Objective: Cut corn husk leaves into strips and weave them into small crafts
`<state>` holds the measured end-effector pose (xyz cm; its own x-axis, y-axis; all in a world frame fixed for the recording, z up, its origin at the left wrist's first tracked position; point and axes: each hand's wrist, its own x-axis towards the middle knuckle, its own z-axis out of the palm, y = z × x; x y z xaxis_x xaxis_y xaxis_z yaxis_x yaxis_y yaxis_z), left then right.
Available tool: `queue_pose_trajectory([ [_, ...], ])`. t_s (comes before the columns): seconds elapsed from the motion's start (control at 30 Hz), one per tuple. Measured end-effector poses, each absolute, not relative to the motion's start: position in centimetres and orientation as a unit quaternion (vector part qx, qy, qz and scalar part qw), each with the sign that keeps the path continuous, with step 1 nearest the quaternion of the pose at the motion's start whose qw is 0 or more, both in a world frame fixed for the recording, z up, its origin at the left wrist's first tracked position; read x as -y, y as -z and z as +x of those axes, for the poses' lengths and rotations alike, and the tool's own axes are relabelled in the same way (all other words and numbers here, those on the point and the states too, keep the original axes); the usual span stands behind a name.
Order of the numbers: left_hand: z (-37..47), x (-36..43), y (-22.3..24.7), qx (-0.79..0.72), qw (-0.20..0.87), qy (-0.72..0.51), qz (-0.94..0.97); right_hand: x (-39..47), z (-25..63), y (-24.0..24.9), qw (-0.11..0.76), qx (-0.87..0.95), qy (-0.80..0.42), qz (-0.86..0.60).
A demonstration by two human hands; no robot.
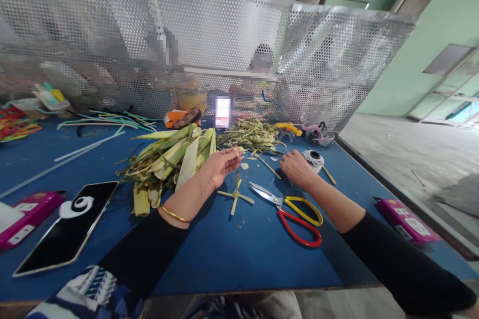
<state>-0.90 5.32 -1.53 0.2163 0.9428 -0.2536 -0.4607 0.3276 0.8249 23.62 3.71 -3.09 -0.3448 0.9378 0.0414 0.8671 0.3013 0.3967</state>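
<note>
My left hand (223, 167) is raised over the table, its thumb and fingers pinched on a small pale piece of corn husk (238, 150). Fingers curled down, my right hand (296, 168) rests at the table beside a spool of white thread (313, 158); what its fingertips hold, if anything, is hidden. Below my left hand lies a cross-shaped piece of folded husk (236, 196). Scissors (279, 201) with one yellow and one red handle lie partly open between my arms. Small husk scraps (244, 166) are scattered near both hands.
A heap of corn husks (164, 162) lies left of my hands, shredded husk (254, 135) behind them. A tablet (71, 232) and purple power strips (406, 222) flank my arms. A lit phone (223, 111) stands before a perforated metal screen (220, 25); people are behind it.
</note>
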Motion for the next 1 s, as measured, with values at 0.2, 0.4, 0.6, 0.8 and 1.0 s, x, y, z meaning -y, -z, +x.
queue_pose_trajectory([
  [0.2, -1.0, -5.3, 1.2, -0.396, 0.706, -0.491, 0.323, -3.7, 24.4, 2.7, 0.043, -0.753, -0.126, 0.644],
  [0.4, -1.0, -5.4, 1.3, -0.359, 0.732, -0.474, 0.332, -3.1, 23.7, 2.1, -0.024, -0.749, -0.09, 0.656],
  [0.6, -1.1, -5.2, 1.4, -0.378, 0.75, -0.402, 0.364, -1.4, 20.9, 2.4, -0.078, -0.793, -0.09, 0.597],
  [0.8, -1.0, -5.7, 2.5, -0.356, 0.789, -0.312, 0.391, 0.1, 17.1, 3.3, -0.101, -0.871, -0.155, 0.454],
  [1.0, -1.1, -5.7, 3.2, -0.353, 0.827, -0.202, 0.388, 1.4, 14.9, 3.5, -0.091, -0.916, -0.228, 0.316],
])
